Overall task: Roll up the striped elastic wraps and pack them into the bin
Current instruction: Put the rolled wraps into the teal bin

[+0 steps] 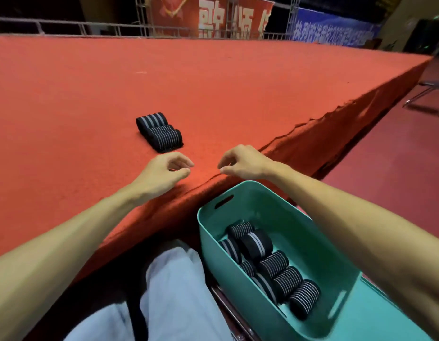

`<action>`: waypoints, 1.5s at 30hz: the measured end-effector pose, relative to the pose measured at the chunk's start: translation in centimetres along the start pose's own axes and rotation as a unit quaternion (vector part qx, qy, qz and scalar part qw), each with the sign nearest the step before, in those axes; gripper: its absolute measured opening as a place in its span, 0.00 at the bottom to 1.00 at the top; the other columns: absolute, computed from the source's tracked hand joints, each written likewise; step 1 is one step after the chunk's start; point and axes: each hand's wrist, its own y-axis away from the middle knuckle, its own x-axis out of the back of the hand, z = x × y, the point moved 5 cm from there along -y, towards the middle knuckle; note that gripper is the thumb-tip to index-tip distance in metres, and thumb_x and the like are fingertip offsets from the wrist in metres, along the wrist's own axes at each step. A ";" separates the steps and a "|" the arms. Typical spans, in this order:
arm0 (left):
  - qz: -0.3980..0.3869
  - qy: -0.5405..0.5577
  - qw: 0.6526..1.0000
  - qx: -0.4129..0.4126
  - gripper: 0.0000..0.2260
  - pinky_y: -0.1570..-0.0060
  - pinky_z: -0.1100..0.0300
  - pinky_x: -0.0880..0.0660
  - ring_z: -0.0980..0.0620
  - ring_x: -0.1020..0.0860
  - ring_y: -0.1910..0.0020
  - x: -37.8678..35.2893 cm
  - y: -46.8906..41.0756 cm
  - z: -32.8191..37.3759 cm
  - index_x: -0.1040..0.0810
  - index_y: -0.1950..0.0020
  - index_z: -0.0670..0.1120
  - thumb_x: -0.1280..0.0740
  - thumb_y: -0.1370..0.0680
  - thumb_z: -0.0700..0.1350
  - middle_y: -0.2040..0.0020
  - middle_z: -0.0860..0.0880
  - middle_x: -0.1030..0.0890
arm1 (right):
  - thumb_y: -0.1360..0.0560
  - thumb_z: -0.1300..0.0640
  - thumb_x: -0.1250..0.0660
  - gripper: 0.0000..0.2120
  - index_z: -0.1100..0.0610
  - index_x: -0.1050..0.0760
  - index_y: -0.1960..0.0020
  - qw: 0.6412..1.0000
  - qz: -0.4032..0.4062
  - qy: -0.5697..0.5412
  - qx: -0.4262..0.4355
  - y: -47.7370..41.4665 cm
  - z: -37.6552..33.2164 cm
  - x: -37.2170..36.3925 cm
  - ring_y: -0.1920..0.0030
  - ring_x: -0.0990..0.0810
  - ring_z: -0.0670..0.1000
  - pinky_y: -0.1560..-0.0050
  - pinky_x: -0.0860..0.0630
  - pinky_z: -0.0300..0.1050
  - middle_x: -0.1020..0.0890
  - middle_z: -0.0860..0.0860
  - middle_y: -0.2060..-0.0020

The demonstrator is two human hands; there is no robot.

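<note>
**Both hands empty, last bundle just beyond the left one**

Head view: the left hand (164, 171) and right hand (240, 164) hover side by side over the near edge of the red surface (65, 99). The fingers of each are loosely curled, thumb close to forefinger, and neither holds anything that I can make out.

The unpacked striped wraps (159, 132) lie as a dark bundle on the surface, just beyond the left hand and a little to its left, not touching it. The bundle's long axis runs from far left to near right, so its near end points toward the gap between the hands. The left hand is clearly the nearer; the right hand would have to cross leftward and farther out to reach it. Whether the bundle is one folded wrap or several lying together I cannot tell.

The teal bin (302, 232) stands below the surface edge, near and to the right, under the right forearm. Inside it rolled wraps (272, 265) lie packed along its left side, with bare floor showing on the right.

By my judgement the packing is well along, and the next reach suits the left hand, taking the bundle by its near end.

Light trousers (174, 291) fill the near foreground; banners (213, 18) hang far behind.
</note>
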 end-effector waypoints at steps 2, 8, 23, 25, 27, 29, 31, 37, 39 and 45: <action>0.035 0.001 0.999 0.017 0.06 0.49 0.61 0.27 0.54 0.22 0.53 2.3 -0.8 -1.5 0.20 0.51 0.49 0.32 0.24 0.38 0.52 0.50 0.17 | 0.25 0.56 0.33 0.10 0.55 0.18 0.47 1.000 -0.001 -0.008 0.018 -2.6 -1.3 -0.1 0.48 0.19 0.47 0.51 0.30 0.34 0.15 0.50 0.50; 0.141 -0.029 0.988 0.063 0.10 0.45 0.58 0.28 0.51 0.24 0.51 5.6 -3.5 -7.1 0.24 0.49 0.49 0.33 0.26 0.36 0.48 0.46 0.24 | 0.25 0.57 0.33 0.09 0.56 0.17 0.47 0.999 -0.005 -0.017 0.050 -9.1 -2.8 -1.8 0.48 0.20 0.49 0.51 0.30 0.35 0.15 0.51 0.50; 0.063 -0.291 0.953 0.061 0.26 0.39 0.54 0.38 0.46 0.36 0.38 4.7 -14.1 -11.7 0.33 0.30 0.46 0.31 0.24 0.53 0.37 0.46 0.35 | 0.24 0.67 0.33 0.10 0.63 0.22 0.44 0.927 0.026 -0.364 -0.086 -16.0 3.5 -6.4 0.73 0.24 0.43 0.70 0.26 0.34 0.21 0.51 0.64; 0.068 -0.333 0.940 0.040 0.24 0.41 0.55 0.39 0.47 0.37 0.39 4.6 -13.9 -11.3 0.34 0.31 0.46 0.32 0.23 0.53 0.37 0.47 0.35 | 0.24 0.67 0.34 0.08 0.61 0.22 0.46 0.924 0.022 -0.372 -0.084 -15.9 3.1 -6.4 0.70 0.23 0.46 0.70 0.25 0.36 0.21 0.52 0.63; 0.074 -0.386 0.919 -0.003 0.22 0.43 0.55 0.40 0.48 0.37 0.39 4.6 -13.3 -11.0 0.36 0.31 0.46 0.36 0.22 0.52 0.37 0.48 0.33 | 0.24 0.67 0.34 0.08 0.58 0.23 0.48 0.928 0.035 -0.362 -0.075 -16.1 2.7 -6.3 0.66 0.22 0.48 0.69 0.23 0.37 0.21 0.54 0.59; 0.094 -0.391 0.915 -0.031 0.22 0.42 0.55 0.41 0.47 0.36 0.37 4.6 -12.1 -10.7 0.36 0.31 0.45 0.37 0.21 0.51 0.36 0.48 0.32 | 0.24 0.65 0.33 0.07 0.56 0.23 0.48 0.939 0.066 -0.329 -0.072 -16.6 2.5 -6.2 0.63 0.20 0.50 0.67 0.21 0.42 0.20 0.53 0.54; 0.135 -0.290 0.947 -0.012 0.21 0.45 0.57 0.42 0.46 0.34 0.38 5.6 -10.5 -10.7 0.35 0.32 0.43 0.35 0.22 0.48 0.39 0.46 0.30 | 0.24 0.62 0.33 0.08 0.53 0.22 0.47 0.956 0.107 -0.267 -0.064 -17.2 2.1 -6.0 0.61 0.20 0.51 0.58 0.18 0.52 0.18 0.52 0.51; 0.243 -0.037 0.965 0.088 0.14 0.53 0.59 0.30 0.48 0.25 0.52 9.8 -5.4 -13.8 0.31 0.40 0.43 0.32 0.24 0.40 0.49 0.45 0.24 | 0.25 0.59 0.32 0.18 0.58 0.26 0.36 0.974 0.160 -0.160 -0.012 -19.6 -1.2 -6.2 0.43 0.23 0.53 0.40 0.32 0.42 0.22 0.56 0.42; 0.284 0.002 0.951 0.126 0.13 0.56 0.61 0.32 0.48 0.25 0.54 10.4 -4.3 -15.0 0.30 0.43 0.45 0.31 0.24 0.41 0.52 0.47 0.23 | 0.26 0.59 0.32 0.21 0.58 0.28 0.34 0.979 0.160 -0.127 0.021 -20.7 -2.5 -6.7 0.37 0.29 0.56 0.35 0.36 0.43 0.26 0.57 0.39; 0.296 0.006 0.946 0.133 0.13 0.55 0.66 0.32 0.52 0.24 0.54 10.6 -4.9 -15.5 0.26 0.45 0.45 0.28 0.27 0.41 0.53 0.50 0.21 | 0.25 0.58 0.34 0.22 0.58 0.32 0.32 0.974 0.172 -0.140 0.036 -24.4 -3.7 -8.5 0.36 0.34 0.56 0.35 0.40 0.42 0.30 0.56 0.38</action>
